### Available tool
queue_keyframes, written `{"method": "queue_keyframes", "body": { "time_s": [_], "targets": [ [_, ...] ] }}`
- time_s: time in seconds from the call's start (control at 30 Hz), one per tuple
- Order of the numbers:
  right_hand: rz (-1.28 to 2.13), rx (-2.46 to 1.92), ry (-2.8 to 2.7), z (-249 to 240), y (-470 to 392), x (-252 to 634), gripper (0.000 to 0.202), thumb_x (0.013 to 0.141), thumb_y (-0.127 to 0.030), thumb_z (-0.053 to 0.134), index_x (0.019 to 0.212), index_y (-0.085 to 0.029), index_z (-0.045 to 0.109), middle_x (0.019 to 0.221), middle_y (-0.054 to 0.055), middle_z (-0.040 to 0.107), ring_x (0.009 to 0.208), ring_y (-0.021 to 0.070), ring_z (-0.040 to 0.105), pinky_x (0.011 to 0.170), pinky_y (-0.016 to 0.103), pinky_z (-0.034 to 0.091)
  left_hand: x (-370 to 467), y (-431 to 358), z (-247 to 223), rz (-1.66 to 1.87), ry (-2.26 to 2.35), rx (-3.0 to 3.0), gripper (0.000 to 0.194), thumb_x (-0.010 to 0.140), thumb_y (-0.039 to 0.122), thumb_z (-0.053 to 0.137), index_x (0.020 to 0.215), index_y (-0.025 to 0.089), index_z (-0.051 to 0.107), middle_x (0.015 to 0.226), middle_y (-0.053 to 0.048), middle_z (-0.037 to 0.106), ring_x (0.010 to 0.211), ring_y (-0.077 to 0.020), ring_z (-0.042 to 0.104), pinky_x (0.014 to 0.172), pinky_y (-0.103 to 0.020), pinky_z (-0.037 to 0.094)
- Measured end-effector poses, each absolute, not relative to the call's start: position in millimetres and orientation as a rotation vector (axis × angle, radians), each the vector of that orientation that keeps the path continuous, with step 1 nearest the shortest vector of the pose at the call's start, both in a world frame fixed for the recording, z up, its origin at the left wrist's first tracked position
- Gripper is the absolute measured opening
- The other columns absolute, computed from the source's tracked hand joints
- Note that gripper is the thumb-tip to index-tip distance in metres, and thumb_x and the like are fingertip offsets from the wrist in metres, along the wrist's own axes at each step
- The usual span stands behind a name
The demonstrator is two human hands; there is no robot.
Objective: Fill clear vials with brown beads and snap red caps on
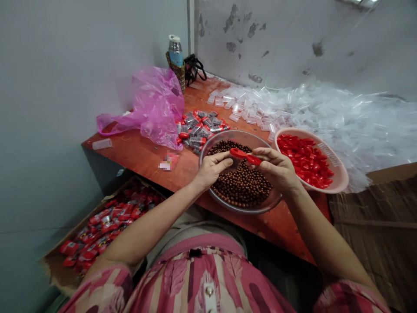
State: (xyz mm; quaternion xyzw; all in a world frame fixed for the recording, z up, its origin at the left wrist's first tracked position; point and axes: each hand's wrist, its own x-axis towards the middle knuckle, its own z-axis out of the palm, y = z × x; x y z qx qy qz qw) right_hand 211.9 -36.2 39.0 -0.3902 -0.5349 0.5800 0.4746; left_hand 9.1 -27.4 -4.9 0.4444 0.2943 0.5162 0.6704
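Note:
Both of my hands meet over a bowl (276, 204) of small round brown beads (249, 184). A red flip-top cap (239, 153) stretches between them, its lid hinged out flat. My left hand (213, 169) is closed at the cap's left end, with what looks like a small clear container (233, 164) under it. My right hand (276, 167) pinches the lid end between thumb and fingers. Part of the container is hidden by fingers and blends with the beads behind it.
Right of the bowl, a pink basket (340, 178) holds red caps (306, 163). Clear containers (319, 113) are heaped behind it. Filled red-capped containers (202, 126), a pink plastic bag (159, 100) and a flask (176, 52) are at left. Below sits a carton (52, 261) of red packs.

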Motion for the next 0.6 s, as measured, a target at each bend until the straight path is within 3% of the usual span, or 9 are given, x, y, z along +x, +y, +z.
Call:
{"method": "queue_keyframes", "body": {
  "time_s": [0.1,0.27,0.4,0.6],
  "targets": [
    [1.425,-0.937,-1.237,36,-30,211,0.030,0.067,-0.041,0.082,0.089,-0.024,0.071,0.085,0.001,0.070,0.069,0.0127,0.063,0.072,0.028,0.056,8,-28,-7,1.193,0.756,1.274,0.034,0.076,0.036,0.071,0.106,0.019,0.075,0.112,-0.007,0.073,0.108,-0.0263,0.066,0.101,-0.041,0.049],
    [1.824,-0.911,-1.201,35,-25,196,0.046,0.068,-0.054,0.077,0.100,-0.022,0.070,0.103,0.005,0.069,0.091,0.0184,0.066,0.076,0.032,0.058,6,-28,-9,1.214,0.793,1.544,0.026,0.080,0.025,0.066,0.103,0.022,0.076,0.116,-0.007,0.071,0.119,-0.0235,0.059,0.109,-0.039,0.041],
    [2.034,-0.907,-1.085,30,-29,184,0.038,0.073,-0.046,0.075,0.100,-0.021,0.068,0.094,0.004,0.071,0.085,0.0183,0.067,0.080,0.039,0.058,5,-28,-11,1.217,0.789,1.597,0.030,0.081,0.024,0.063,0.109,0.025,0.074,0.118,-0.005,0.071,0.123,-0.0227,0.055,0.111,-0.040,0.038],
    [1.962,-0.866,-0.891,25,-29,173,0.028,0.063,-0.034,0.079,0.082,-0.019,0.067,0.080,0.001,0.069,0.080,0.0179,0.065,0.084,0.041,0.057,7,-28,-8,1.237,0.804,1.638,0.028,0.084,0.024,0.060,0.108,0.024,0.074,0.117,-0.005,0.071,0.122,-0.0223,0.057,0.110,-0.040,0.039]
  ]
}}
